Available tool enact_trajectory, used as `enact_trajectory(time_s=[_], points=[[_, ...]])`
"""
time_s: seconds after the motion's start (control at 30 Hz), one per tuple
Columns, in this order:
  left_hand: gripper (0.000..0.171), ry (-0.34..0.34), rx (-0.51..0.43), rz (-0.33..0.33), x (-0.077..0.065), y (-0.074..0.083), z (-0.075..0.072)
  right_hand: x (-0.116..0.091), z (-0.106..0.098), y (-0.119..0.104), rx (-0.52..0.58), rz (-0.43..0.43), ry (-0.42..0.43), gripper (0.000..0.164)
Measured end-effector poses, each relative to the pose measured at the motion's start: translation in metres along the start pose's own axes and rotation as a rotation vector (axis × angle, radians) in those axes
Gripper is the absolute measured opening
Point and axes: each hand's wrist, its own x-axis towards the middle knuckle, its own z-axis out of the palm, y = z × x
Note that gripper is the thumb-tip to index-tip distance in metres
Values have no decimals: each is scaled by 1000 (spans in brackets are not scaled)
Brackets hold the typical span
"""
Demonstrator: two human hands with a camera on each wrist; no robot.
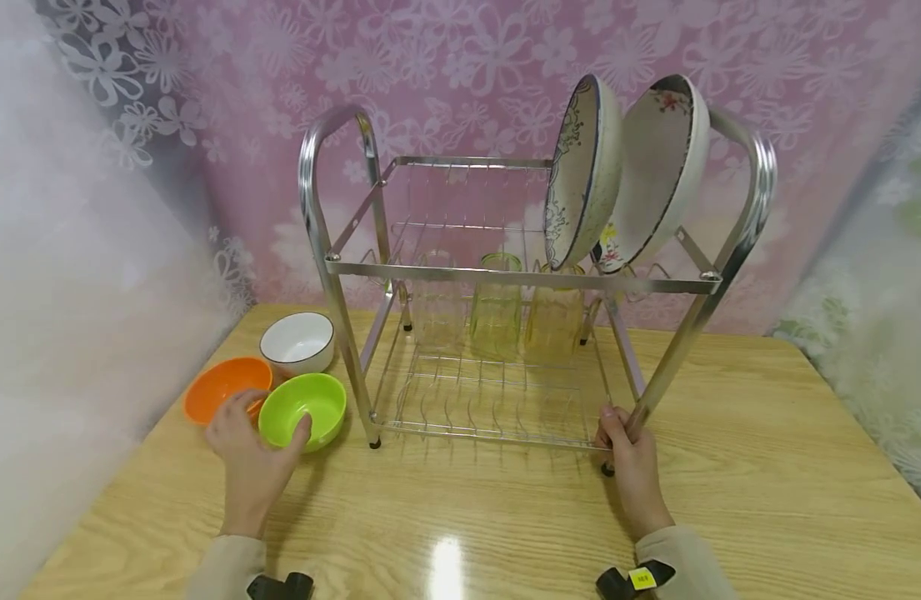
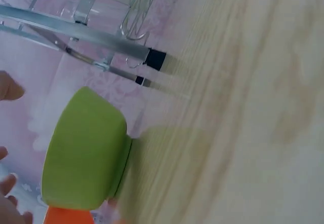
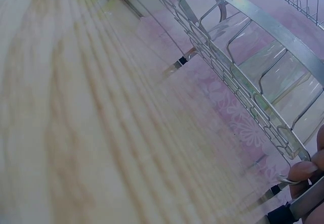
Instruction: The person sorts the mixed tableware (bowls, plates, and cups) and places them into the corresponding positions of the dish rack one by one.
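Note:
My left hand [image 1: 252, 454] is spread over the near side of a green bowl [image 1: 321, 410], its thumb and fingers apart. In the left wrist view a gap shows between the fingertips and the green bowl [image 2: 83, 153]. An orange bowl [image 1: 218, 385] lies just beyond those fingers, and a white bowl [image 1: 298, 340] with a dark rim stands behind. With my right hand [image 1: 634, 467] I grip the front right leg of a two-tier metal dish rack [image 1: 460, 273], low down. The right wrist view shows fingertips [image 3: 304, 171] curled at that leg.
Two large patterned bowls, one blue-rimmed [image 1: 606, 179] and one with flowers [image 1: 693, 158], stand on edge on the upper tier. Below are a clear glass [image 1: 437, 312], a greenish glass [image 1: 496, 312] and a yellowish glass [image 1: 554, 321]. A floral curtain [image 1: 460, 75] hangs behind the wooden table [image 1: 460, 508].

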Motion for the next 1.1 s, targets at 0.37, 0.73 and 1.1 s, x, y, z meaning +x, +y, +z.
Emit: enact_trajectory(time_s=[0.37, 0.73, 1.1], points=[[105, -199, -180, -431, -15, -14, 4, -2, 1, 1, 13, 12, 13, 42], [121, -226, -334, -528, -11, -17, 9, -1, 2, 0, 11, 24, 28, 43], [125, -143, -313, -564, -10, -17, 16, -1, -2, 0, -1, 34, 21, 44]])
